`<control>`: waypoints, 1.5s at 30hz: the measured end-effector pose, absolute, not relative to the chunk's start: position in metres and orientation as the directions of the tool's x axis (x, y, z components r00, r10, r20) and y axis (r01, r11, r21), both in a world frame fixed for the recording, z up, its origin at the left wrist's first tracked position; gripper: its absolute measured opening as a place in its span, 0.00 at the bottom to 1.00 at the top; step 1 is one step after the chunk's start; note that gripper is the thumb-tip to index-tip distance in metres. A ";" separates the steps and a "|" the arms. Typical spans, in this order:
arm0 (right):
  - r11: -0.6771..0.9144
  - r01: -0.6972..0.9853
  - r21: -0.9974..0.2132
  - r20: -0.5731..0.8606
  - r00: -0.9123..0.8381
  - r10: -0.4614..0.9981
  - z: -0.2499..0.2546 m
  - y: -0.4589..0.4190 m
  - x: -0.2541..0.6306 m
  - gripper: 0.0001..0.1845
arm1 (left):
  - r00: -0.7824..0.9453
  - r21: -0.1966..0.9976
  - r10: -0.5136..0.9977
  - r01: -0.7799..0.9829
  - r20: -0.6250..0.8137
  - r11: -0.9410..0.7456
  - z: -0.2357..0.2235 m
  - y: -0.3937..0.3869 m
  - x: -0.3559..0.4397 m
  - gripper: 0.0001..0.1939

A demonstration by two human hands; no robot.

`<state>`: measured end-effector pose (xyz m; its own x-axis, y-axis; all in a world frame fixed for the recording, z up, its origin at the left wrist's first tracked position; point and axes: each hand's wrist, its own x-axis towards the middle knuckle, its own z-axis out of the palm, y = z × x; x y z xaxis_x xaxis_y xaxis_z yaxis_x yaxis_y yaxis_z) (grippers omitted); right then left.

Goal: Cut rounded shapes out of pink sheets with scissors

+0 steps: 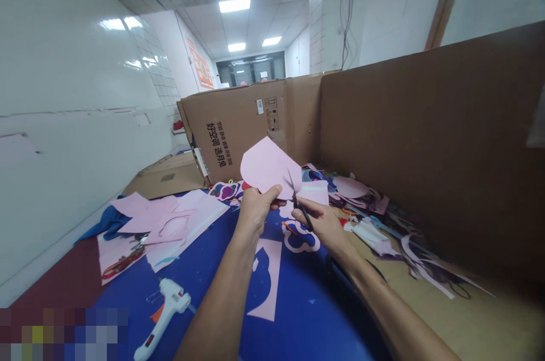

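Note:
My left hand (259, 208) pinches the lower edge of a pink sheet (266, 165), thumb on its near face. The sheet is held up, with a rounded left side and a pointed top. In my right hand (321, 222) is a pair of scissors (296, 202) with black handles. Its blades point up and lie at the right part of the sheet, slightly apart. Below the hands, a pink cloud-shaped outline (301, 242) and a pink offcut with a curved cut-out (273, 287) lie on the blue surface (213, 293).
A white glue gun (166, 307) lies front left. Pink sheets (157, 216) and a blue cloth (108, 222) are at the left. Scraps and strips (374, 236) pile up at the right. Cardboard walls (247, 122) stand behind and along the right side.

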<state>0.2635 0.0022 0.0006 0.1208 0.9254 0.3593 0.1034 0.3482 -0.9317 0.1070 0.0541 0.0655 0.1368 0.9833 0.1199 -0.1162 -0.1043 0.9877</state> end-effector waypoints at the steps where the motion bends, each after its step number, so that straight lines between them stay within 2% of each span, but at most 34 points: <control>1: 0.351 0.107 -0.930 0.363 0.119 0.924 0.001 0.002 0.264 0.27 | 0.135 0.988 0.984 -0.116 0.120 -0.104 0.066 0.054 0.107 0.13; 18: 0.365 0.031 -0.930 0.366 0.126 0.922 0.001 0.003 0.263 0.29 | 0.111 0.987 0.986 -0.119 0.124 -0.111 0.063 0.055 0.111 0.11; 27: 0.314 -0.044 -0.948 0.306 0.134 0.943 0.001 0.002 0.262 0.27 | 0.054 0.980 0.990 -0.163 0.127 -0.117 0.066 0.046 0.121 0.08; 35: 0.344 -0.016 -0.939 0.342 0.082 0.936 -0.002 0.004 0.267 0.26 | 0.053 0.978 0.991 -0.173 0.126 -0.115 0.067 0.044 0.121 0.08; 45: 0.345 0.009 -0.939 0.344 0.105 0.933 -0.009 0.009 0.269 0.28 | 0.029 0.969 0.989 -0.204 0.145 -0.136 0.065 0.044 0.124 0.11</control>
